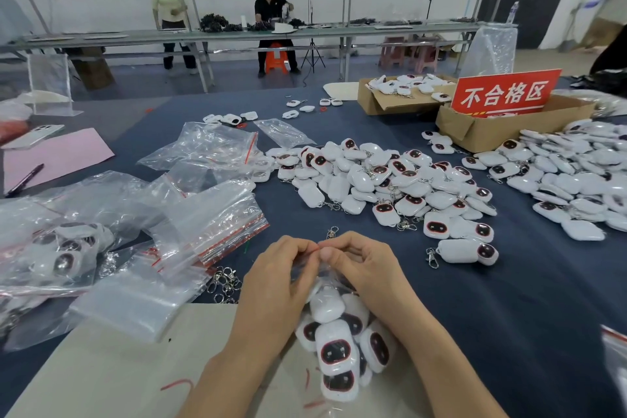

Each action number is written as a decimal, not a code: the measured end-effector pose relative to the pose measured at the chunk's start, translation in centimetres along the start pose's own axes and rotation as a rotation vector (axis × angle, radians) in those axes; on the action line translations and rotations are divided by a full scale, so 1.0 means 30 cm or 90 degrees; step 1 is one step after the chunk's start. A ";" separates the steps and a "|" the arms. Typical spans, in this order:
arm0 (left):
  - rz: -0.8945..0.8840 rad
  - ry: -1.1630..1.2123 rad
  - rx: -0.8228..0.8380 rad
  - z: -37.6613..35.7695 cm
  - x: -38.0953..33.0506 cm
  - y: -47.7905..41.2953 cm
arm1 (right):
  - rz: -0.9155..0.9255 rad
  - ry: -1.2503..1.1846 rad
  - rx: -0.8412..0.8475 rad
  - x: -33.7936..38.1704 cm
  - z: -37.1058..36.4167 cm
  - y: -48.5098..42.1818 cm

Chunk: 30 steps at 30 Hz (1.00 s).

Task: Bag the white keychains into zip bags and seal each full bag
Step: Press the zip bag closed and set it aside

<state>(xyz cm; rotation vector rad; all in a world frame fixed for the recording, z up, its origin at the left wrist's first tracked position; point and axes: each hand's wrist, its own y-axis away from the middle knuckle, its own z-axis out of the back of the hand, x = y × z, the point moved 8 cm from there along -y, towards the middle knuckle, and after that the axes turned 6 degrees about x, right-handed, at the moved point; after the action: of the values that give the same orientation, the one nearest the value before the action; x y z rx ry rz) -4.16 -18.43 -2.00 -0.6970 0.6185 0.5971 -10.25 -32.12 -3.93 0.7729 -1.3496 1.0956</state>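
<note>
Both hands, left (281,276) and right (359,268), pinch the red-striped mouth of a clear plastic zip bag (339,343) stuffed with white keychains (dark faces showing), low over the blue-clothed table (509,299). Loose white keychains (390,180) lie heaped beyond; empty zip bags (203,214) lie left.

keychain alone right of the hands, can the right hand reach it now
Likely yes once freed: the right hand now pinches the bag, but only bare cloth lies between it and the keychain.
</note>
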 end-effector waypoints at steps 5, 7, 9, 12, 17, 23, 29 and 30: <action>0.013 -0.055 0.009 -0.009 0.007 -0.003 | -0.026 0.062 -0.004 -0.022 0.001 -0.006; 0.004 -0.049 0.025 -0.020 0.002 -0.006 | -0.030 0.093 -0.014 -0.028 0.004 -0.009; -0.005 -0.035 0.037 -0.030 -0.005 -0.008 | -0.026 0.097 -0.024 -0.025 0.005 -0.011; -0.006 -0.017 0.031 -0.032 -0.005 -0.010 | -0.029 0.034 -0.012 -0.022 -0.003 -0.011; -0.012 -0.056 0.017 -0.027 -0.003 -0.003 | -0.028 0.107 -0.050 -0.021 0.009 -0.010; -0.019 -0.065 0.034 -0.027 -0.003 -0.019 | -0.036 0.140 -0.099 -0.029 0.018 -0.011; -0.028 -0.071 0.049 -0.017 -0.001 -0.021 | -0.054 0.102 -0.136 -0.032 0.054 0.003; -0.028 -0.074 0.052 -0.017 0.000 -0.022 | -0.062 0.091 -0.149 -0.034 0.065 0.007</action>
<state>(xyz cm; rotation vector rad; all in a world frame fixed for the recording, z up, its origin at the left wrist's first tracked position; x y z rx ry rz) -3.87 -19.20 -2.05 -0.5930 0.5155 0.5644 -11.04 -34.02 -4.76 0.5714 -1.2781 0.8815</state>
